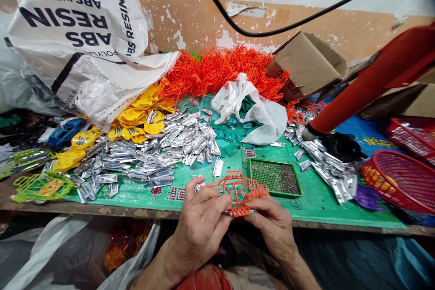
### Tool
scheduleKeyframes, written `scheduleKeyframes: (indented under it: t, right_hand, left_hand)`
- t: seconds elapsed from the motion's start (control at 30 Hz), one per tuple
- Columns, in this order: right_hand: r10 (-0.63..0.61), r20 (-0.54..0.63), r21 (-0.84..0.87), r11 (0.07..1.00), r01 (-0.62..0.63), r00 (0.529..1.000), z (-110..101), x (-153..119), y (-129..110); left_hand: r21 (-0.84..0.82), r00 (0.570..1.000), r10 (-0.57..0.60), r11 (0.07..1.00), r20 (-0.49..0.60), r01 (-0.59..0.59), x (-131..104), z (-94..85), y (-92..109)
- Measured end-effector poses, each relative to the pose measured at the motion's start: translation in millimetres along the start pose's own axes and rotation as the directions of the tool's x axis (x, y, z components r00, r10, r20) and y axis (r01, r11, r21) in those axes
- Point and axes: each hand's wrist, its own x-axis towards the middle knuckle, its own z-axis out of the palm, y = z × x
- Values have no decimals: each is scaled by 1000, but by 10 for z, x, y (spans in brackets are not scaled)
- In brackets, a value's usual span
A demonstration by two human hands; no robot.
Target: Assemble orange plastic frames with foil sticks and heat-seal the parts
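Note:
An orange plastic lattice frame [238,186] is held between my two hands at the table's front edge. My left hand [205,217] is closed on its left and near side. On the right end, the thumb and fingers of my right hand [272,219] pinch it. A thin silvery piece shows at the near side of the frame, between my fingertips, partly hidden. Just behind stands a green tray [274,177] with small dark metal parts. Silver pieces [190,140] lie heaped to the left of the tray.
Orange frames [217,72] are piled at the back, yellow parts [136,115] at the left beside a white sack [81,31]. A white plastic bag [268,118], a cardboard box [307,65], a red pole [367,81] and red baskets [401,181] stand right. A black cable [258,34] hangs above.

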Motion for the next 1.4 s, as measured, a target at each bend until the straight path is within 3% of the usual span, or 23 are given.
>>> scheduleKeyframes:
  t: [0.2,0.47,0.77,1.07,1.4]
  right_hand:
    - [-111,36,-85,990,114,993,9,16,-97]
    - [-281,147,-97,950,297,948,17,83,-174]
    - [-303,129,-55,949,312,944,-8,77,-205]
    - [-296,148,-58,950,307,944,-25,39,-217]
    - [-223,149,57,975,216,963,6,25,-183]
  left_hand:
    - [12,986,66,998,150,-69,50,-59,1]
    - [-59,941,201,980,274,-192,39,-23,-42]
    - [-27,933,235,971,272,-237,60,-45,-13]
    - [-29,901,271,960,339,-277,81,-93,3]
    - [-29,918,286,957,275,-289,33,-77,-37]
